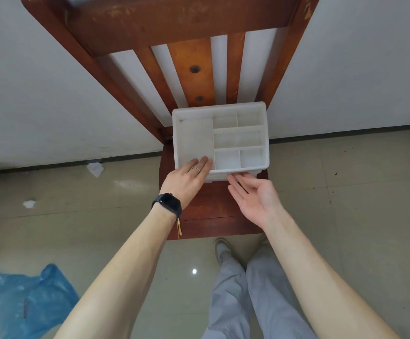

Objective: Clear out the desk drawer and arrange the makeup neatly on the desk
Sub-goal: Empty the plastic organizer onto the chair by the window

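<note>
A white plastic organizer box (266,133) with several empty compartments on top stands on the seat of a wooden chair (213,211). My left hand (186,179), with a ring and a dark watch on the wrist, lies flat with straight fingers on the box's near left corner. Palm up, my right hand (255,194) has its fingertips touching the box's lower front edge, where a drawer front seems to be. No makeup is visible.
The chair's slatted back (189,57) leans against a white wall. A blue plastic bag (30,302) lies on the tiled floor at lower left, with paper scraps (95,168) near the wall. My legs and a shoe (221,248) are below the seat.
</note>
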{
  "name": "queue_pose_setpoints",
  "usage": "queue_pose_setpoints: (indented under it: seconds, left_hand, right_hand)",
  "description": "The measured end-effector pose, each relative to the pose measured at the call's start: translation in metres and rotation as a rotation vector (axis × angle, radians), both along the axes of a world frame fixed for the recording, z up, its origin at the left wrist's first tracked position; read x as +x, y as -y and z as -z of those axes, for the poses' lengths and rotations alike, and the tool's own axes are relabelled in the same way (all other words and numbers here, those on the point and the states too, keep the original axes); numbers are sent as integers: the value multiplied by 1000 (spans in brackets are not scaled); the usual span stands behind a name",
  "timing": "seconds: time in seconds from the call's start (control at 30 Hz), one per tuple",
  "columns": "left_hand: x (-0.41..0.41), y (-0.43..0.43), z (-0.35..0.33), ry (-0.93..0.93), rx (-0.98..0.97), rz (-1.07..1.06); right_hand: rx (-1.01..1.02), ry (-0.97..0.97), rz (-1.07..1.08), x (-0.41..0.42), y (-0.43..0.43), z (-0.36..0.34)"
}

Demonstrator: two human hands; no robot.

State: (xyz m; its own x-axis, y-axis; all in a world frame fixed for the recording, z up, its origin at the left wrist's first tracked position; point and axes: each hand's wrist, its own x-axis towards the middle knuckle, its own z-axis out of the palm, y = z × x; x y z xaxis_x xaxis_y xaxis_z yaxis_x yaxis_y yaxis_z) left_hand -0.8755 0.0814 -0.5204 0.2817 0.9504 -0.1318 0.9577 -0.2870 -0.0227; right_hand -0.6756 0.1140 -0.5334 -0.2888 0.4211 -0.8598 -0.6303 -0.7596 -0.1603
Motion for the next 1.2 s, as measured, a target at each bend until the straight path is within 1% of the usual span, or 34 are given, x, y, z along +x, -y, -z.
queue_pose_setpoints:
  seconds: [0.1,0.2,0.27,0.33,0.4,0.47,0.53,0.57,0.6,0.63,0.73,0.77,0.8,0.87,0.93,1.0,1.1,1.2]
  left_hand:
    - [-2,-4,2,-40,78,53]
    - [-3,-3,9,-47,96,54]
    - [0,0,14,4,105,12]
    - [3,1,16,67,93,-28]
    - [4,12,19,121,70,-105]
    - [4,35,24,190,102,-254]
    - [6,70,33,305,153,-437]
    - [9,88,41,355,152,-546]
    - [11,108,51,400,111,-674]
    - [14,127,63,455,29,-820]
    - [18,171,102,662,-331,-1235]
    - [18,181,115,700,-397,-1320]
    - [19,188,126,727,-415,-1387]
    - [20,189,142,762,-356,-1477]
    - [20,183,157,776,-279,-1504]
    - [17,175,170,777,-238,-1483]
    - [12,168,187,677,-222,-1377]
    - [9,164,194,594,-204,-1331]
  right_hand:
    - [1,3,-25,0,-2,1]
    - [22,-2,-56,3,1,5]
    - [51,16,-83,5,3,8]
    - [97,73,-142,7,8,12]
    - [148,185,-273,7,17,16]
    - [240,388,-524,5,32,23]
    - [427,637,-870,3,50,35]
    - [533,734,-1056,3,58,43]
    - [621,805,-1235,4,66,53]
    - [694,854,-1391,6,72,65]
    - [864,983,-1830,8,77,101]
    - [916,1032,-1944,6,78,113]
    - [989,1079,-2019,4,79,124]
    - [1166,1144,-2095,0,80,144]
    - [1279,1179,-2127,-4,82,163]
    - [1316,1231,-2138,-2,86,179]
    - [1369,1290,-2106,7,93,199]
    - [1442,1348,-2065,13,97,210]
